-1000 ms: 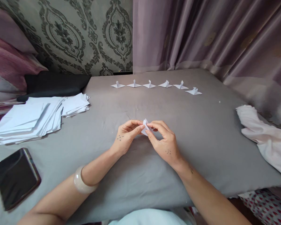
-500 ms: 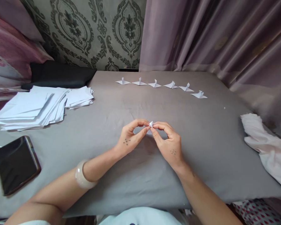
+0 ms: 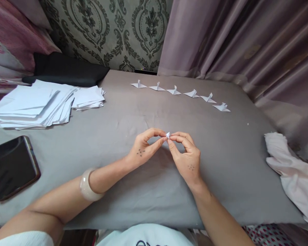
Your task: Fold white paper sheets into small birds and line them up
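Note:
Between the fingertips of both hands is a small folded piece of white paper (image 3: 168, 135), held just above the table; most of it is hidden by the fingers. My left hand (image 3: 147, 145) pinches it from the left with thumb and forefinger, and a pale bangle (image 3: 88, 186) circles that wrist. My right hand (image 3: 186, 153) grips it from the right, thumb below and fingers above. Farther back, several folded paper birds (image 3: 175, 90) stand in a slightly curved row, wings spread flat and narrow points sticking up.
A stack of white paper sheets (image 3: 23, 102) lies at the left, with a smaller pile (image 3: 88, 97) beside it. A dark phone (image 3: 14, 167) rests nearer me. Pale crumpled cloth (image 3: 292, 171) is at the right edge of the grey-covered table (image 3: 236, 164). A black item (image 3: 69, 70) lies behind the paper.
The view has shifted and tilted slightly. Both hands keep their pinch on the folded paper; a white lower part seen beneath the fingers before is now out of sight.

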A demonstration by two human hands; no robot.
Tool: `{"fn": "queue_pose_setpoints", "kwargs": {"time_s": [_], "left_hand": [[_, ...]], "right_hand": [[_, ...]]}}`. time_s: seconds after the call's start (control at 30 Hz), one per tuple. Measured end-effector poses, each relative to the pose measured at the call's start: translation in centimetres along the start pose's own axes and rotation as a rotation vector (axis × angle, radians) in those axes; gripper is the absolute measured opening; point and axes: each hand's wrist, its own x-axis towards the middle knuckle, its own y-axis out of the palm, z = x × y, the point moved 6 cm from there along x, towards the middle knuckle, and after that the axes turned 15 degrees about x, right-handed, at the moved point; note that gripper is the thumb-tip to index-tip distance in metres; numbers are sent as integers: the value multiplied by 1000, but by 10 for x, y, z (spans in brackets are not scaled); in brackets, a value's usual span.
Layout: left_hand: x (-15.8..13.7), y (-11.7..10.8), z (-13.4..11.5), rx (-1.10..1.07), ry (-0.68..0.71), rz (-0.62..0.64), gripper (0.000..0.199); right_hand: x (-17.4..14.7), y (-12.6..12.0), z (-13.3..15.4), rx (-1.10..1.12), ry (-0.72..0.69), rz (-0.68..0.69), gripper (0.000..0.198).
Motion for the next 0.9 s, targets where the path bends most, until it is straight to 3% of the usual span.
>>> {"fn": "queue_pose_setpoints", "kwargs": {"time_s": [0.3,0.9], "left_hand": [[2,0,-5,6,60,33,8],[0,0,1,8,0,21,9]], "right_hand": [[-2,1,-4,29,71,27,4],[-6,0,-15,147,244,-18,10]]}}
